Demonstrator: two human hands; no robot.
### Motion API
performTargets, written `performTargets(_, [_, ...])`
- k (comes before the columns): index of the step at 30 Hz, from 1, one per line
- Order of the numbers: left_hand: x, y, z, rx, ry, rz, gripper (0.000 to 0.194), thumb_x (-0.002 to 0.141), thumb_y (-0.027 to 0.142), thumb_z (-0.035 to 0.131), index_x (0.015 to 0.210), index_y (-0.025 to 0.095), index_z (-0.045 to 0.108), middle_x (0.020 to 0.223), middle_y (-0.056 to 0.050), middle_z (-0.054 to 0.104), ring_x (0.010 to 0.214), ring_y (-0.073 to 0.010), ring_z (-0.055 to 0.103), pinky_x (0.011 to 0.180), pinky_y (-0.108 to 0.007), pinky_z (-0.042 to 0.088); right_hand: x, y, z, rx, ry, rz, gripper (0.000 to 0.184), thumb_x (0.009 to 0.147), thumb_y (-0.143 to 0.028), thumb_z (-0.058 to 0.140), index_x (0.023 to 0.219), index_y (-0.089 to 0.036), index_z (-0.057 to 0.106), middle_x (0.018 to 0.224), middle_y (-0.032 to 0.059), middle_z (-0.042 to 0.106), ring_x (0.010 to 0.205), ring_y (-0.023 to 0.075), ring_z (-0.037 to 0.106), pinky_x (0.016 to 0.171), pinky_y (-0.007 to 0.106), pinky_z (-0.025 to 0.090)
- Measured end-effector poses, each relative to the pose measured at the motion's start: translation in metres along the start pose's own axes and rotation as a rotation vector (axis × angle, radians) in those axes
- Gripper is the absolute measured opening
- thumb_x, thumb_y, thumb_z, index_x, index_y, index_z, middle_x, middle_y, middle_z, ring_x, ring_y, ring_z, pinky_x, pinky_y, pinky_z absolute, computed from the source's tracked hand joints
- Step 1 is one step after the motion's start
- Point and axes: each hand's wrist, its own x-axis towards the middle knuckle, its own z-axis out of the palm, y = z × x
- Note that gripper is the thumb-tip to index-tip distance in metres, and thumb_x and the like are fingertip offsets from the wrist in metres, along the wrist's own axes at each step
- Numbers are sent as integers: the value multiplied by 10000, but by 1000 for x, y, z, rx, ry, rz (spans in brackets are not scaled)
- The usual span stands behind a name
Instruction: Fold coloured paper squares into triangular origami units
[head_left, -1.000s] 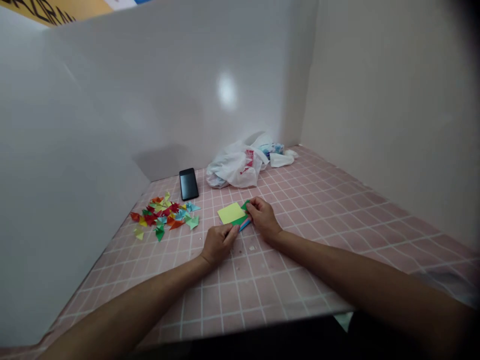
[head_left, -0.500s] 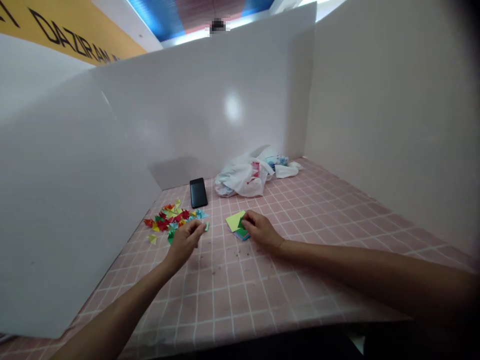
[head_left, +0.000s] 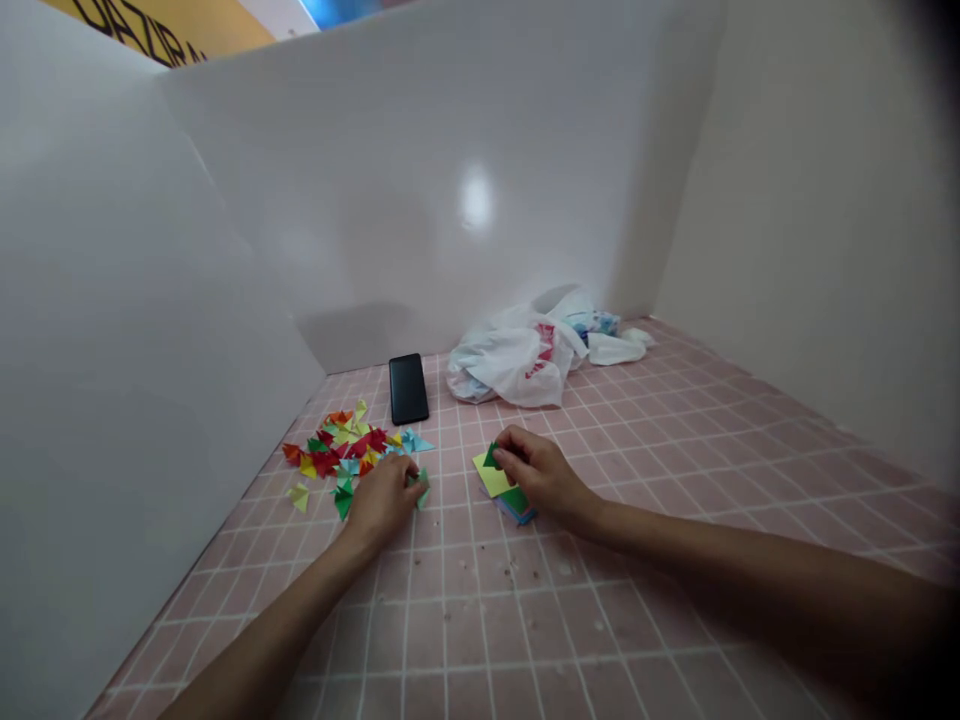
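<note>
A small stack of coloured paper squares (head_left: 501, 484), yellow-green on top with green and blue below, lies on the pink tiled table (head_left: 570, 610). My right hand (head_left: 541, 475) rests on the stack, its fingers pinching a green sheet's corner. My left hand (head_left: 382, 497) is at the right edge of a pile of small folded paper triangles (head_left: 342, 452) in red, green, yellow, orange and light blue. Its fingers are curled around a green folded piece (head_left: 422, 488) beside the pile.
A black phone (head_left: 409, 388) lies face up near the back wall. A crumpled white plastic bag (head_left: 517, 355) with other wrappers sits at the back. White partition boards (head_left: 135, 300) close the table in on the left, back and right.
My left hand left the paper stack and went left to the triangle pile with a green folded piece. My right hand stayed on the stack. The camera view shifted.
</note>
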Motion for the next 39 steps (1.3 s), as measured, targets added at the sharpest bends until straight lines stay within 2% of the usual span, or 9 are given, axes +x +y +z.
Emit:
performTargets(6, [-11,-6,2,-65,-16,22,23,806,189,587,817,205,601,797,-24,642,766,-203,609,694,-292,417,5,5,-2,45,3,39,177,857,-352,545,778,-194,527,661,-31,496,568,121,438,543,261,346])
performTargets(12, [-17,-10,14,-132,-5,27,170,820,150,552,978,214,560,843,-18,632,788,-198,604,728,-305,440,1,10,-2,61,25,68,181,860,-357,548,782,-195,533,644,-33,491,564,119,421,529,260,325])
performTargets(20, [-16,-16,15,-152,-4,34,104,807,175,577,885,216,523,835,-14,591,788,-206,581,719,-319,430,0,16,-4,50,16,61,167,876,-339,554,794,-194,541,659,-27,493,580,122,428,535,262,340])
performTargets(25, [-17,-14,14,-170,-30,45,152,815,163,559,957,218,555,859,-15,602,794,-198,587,728,-312,437,0,20,-4,63,-5,59,163,886,-328,552,794,-196,532,666,-29,485,578,118,419,531,258,337])
performTargets(30, [-15,-10,12,-165,-34,58,101,804,155,567,886,212,556,852,-22,599,807,-203,583,737,-315,431,0,24,-4,58,-16,43,145,889,-310,547,798,-198,531,681,-27,492,592,120,430,542,256,346])
performTargets(35, [-17,-12,13,-166,-11,27,174,802,154,571,962,211,532,858,-20,606,779,-199,588,706,-308,439,-1,24,-4,-11,-32,2,143,891,-293,534,786,-197,534,689,-20,501,603,126,443,555,260,361])
performTargets(39, [-18,-11,12,-149,-15,45,124,798,148,578,896,210,537,833,-14,607,768,-197,587,698,-304,435,-2,24,-3,-22,-41,-7,136,896,-287,531,797,-195,545,694,-18,507,606,124,442,555,256,363])
